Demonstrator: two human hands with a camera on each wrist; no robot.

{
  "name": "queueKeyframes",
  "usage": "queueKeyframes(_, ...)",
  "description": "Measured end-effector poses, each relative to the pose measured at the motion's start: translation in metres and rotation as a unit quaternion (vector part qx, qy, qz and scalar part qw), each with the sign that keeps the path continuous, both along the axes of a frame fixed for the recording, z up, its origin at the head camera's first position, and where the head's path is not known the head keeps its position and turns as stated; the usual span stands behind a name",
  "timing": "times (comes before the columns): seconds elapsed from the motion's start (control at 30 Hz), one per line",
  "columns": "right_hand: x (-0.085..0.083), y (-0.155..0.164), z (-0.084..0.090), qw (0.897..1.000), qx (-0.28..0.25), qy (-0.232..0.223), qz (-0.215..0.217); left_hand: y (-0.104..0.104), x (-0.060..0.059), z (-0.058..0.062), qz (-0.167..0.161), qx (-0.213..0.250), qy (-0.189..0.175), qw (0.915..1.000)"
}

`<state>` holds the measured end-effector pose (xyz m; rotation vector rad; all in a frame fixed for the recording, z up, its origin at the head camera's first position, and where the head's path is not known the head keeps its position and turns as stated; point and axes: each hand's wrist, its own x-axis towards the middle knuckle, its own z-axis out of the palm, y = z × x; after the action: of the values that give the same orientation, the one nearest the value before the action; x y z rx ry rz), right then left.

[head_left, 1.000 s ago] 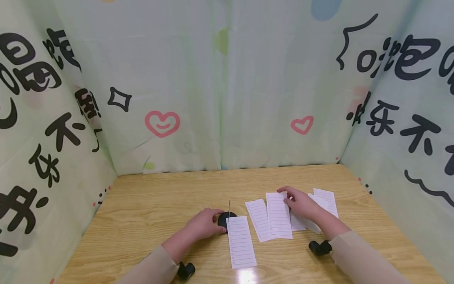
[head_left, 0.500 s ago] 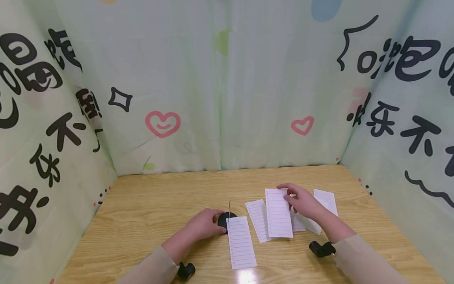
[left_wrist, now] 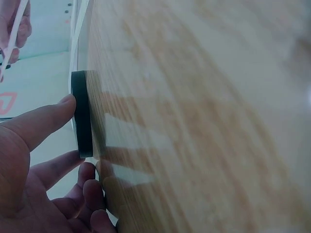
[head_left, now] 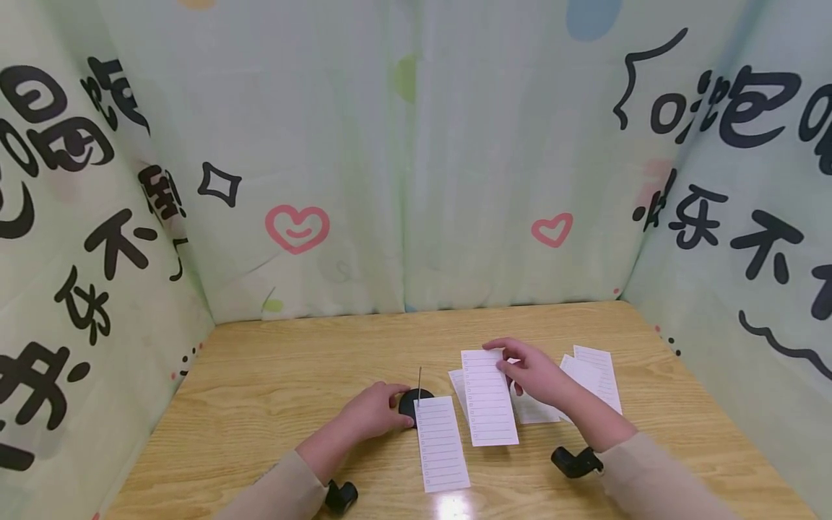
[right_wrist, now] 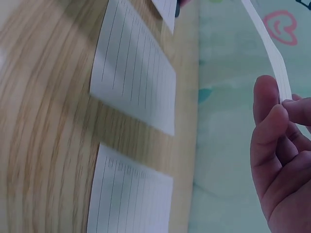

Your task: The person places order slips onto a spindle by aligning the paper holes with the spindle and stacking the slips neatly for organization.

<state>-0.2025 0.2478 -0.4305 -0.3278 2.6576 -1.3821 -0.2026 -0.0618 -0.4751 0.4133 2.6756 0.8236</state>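
A lined card (head_left: 442, 445) lay just right of the fingers of the left hand (head_left: 372, 412), which pinched a black base (head_left: 407, 404); a thin pin (head_left: 419, 378) stood by those fingers; the right hand (head_left: 538, 374) pinched a lifted card (head_left: 490, 406) in its fingers; more cards (head_left: 604, 372) lay under and right of those fingers; far past them hung a curtain (head_left: 312, 108) with pink hearts (head_left: 297, 248).

The left hand (head_left: 373, 411) is bare below a plain beige left sleeve (head_left: 279, 491), toward the left edge of the table (head_left: 273, 361); the right sleeve (head_left: 659, 477) matches; at the wrists, a rounded black left fitting (head_left: 341, 497) and bent black right fitting (head_left: 575, 462).
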Motion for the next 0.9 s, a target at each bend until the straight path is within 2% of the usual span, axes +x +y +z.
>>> queueKeyframes(0.27,0.006,-0.022,0.007,0.999,-0.029,0.003,0.031,0.000,0.000,-0.001,0.000,0.001,-0.003,1.0000)
queueKeyframes(0.53,0.006,-0.029,0.008,0.998,-0.038,0.011,0.054,0.001,0.000,-0.001,0.007,0.004,-0.007,0.9999)
queueKeyframes(0.7,0.007,-0.032,0.008,0.998,-0.037,0.006,0.052,-0.001,0.001,-0.001,0.009,0.013,-0.010,0.9998)
queueKeyframes(0.9,0.009,-0.036,0.010,0.999,-0.031,-0.003,0.035,-0.005,0.003,0.005,0.008,0.030,0.001,0.9995)
